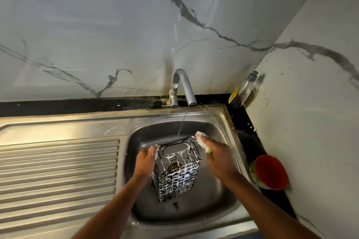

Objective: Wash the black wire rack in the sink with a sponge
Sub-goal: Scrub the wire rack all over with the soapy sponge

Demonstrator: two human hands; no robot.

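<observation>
Your two forearms reach in from the bottom edge over the stainless steel sink (pixel 223 120). Your left hand (pixel 145 161) grips the top left rim of the tall black wire rack (pixel 176 176), its foamy fingers (pixel 153 150) curled over the edge. The rack stands upright in the basin over the drain, streaked with white suds. Your right hand (pixel 217 157) is just beside the rack's top right corner, its fingers closed around a soapy green-and-white sponge (pixel 202 143) held against that corner. A thin stream of water (pixel 183 120) from the curved chrome tap (pixel 182 85) lands just behind the rack. On the dark bench (pixel 250 134) to the right, a round red bowl (pixel 270 171) sits near you. A clear pump soap bottle (pixel 246 88) stands in the far corner.
</observation>
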